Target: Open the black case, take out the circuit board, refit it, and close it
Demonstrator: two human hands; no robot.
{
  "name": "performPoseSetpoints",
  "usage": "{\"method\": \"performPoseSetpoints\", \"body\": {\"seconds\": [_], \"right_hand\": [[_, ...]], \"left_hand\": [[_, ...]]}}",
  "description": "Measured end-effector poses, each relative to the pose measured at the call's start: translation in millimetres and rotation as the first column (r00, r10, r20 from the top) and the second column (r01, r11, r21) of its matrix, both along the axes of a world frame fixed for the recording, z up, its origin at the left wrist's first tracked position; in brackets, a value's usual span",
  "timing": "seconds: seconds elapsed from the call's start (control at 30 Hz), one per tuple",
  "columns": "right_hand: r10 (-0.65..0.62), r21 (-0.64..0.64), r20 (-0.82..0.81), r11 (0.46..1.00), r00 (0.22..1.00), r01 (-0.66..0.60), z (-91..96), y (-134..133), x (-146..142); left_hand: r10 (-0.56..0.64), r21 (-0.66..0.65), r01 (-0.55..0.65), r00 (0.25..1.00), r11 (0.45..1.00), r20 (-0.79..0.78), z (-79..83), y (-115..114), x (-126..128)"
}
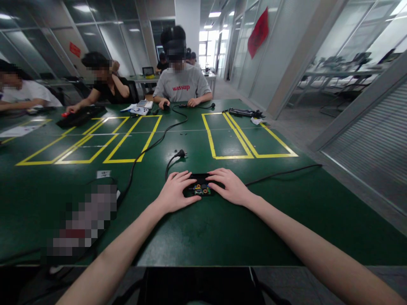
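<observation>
An opened black power adapter [199,176] lies on the green table in front of me. Its circuit board [203,191] is exposed and carries copper-coloured coils. My left hand [174,192] grips the left side, thumb at the near edge and fingers over the far edge. On the opposite side, my right hand [230,186] is curled around the case, its thumb by the board. My fingers cover both ends of the case. Just beyond my left hand, a black power plug [181,153] rests on a curved cord. Another black cord [286,171] runs off to the right.
Yellow tape rectangles [213,158] mark the green table [203,237]. A long black cable [149,146] crosses on the left beside a blurred-out object [89,220]. Opposite sits a person [182,82] handling a corded item. A folded black tripod-like object [243,112] lies at the far right.
</observation>
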State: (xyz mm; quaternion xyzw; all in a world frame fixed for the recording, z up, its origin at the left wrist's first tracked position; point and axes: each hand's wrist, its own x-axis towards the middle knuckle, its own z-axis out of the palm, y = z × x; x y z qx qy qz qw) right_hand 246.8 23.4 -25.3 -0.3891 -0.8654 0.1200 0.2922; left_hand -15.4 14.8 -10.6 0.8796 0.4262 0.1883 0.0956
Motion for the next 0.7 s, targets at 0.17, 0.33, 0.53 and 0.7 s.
{"method": "performPoseSetpoints", "body": {"seconds": [0.17,0.33,0.53,0.7], "right_hand": [[-0.022,-0.091,-0.228,0.996,0.973,0.001,5.4,-2.3,0.1],[-0.068,-0.229,-0.389,0.973,0.919,-0.025,3.6,-2.1,-1.4],[-0.058,-0.195,-0.402,0.981,0.914,-0.024,3.6,-3.4,-4.2],[-0.088,-0.203,-0.386,0.979,0.918,0.009,2.8,-2.7,-4.3]], "left_hand": [[-0.036,0.048,0.032,0.994,0.998,0.099,5.1,-1.8,0.7],[-0.038,0.003,0.038,0.982,0.999,0.186,7.7,-4.2,1.1],[-0.027,-0.04,0.037,0.977,0.999,0.209,6.1,-4.8,1.5],[-0.035,-0.048,0.047,0.973,0.998,0.229,5.6,-4.5,1.2]]}}
